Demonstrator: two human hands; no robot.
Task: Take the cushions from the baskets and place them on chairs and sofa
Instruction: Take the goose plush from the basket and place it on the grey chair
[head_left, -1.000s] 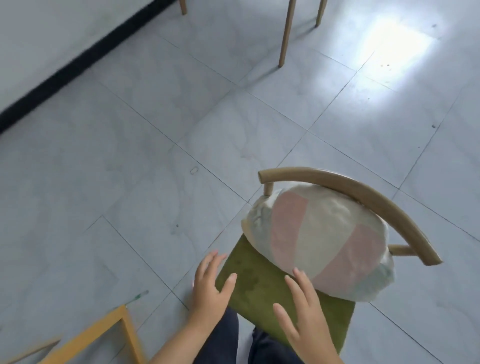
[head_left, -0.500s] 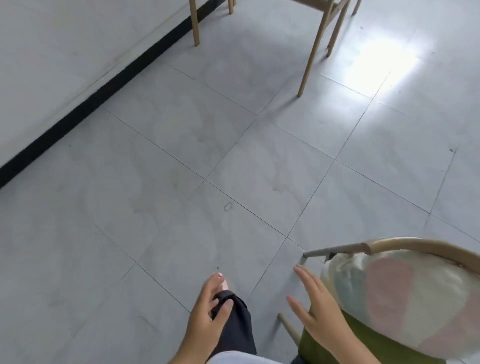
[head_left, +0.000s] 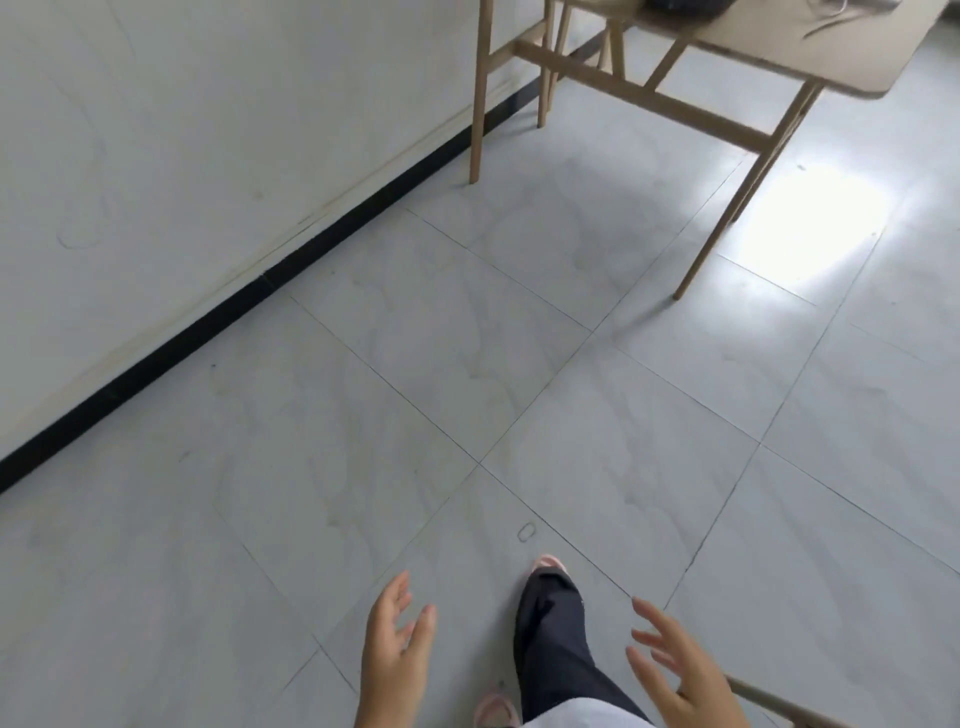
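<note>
Left hand (head_left: 397, 657) and right hand (head_left: 680, 670) both empty, fingers spread, palms facing, low over the tiled floor (head_left: 363, 415) either side of a dark-trousered leg (head_left: 553, 639); no cushion visible, orientation impossible to tell; wooden table (head_left: 769, 47) at the floor's far edge.

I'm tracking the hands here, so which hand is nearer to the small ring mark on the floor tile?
Left. The left hand hangs below and left of the ring mark; the right hand is below and right of it, farther off, past the dark trouser leg. Both hands are open and empty.
</note>
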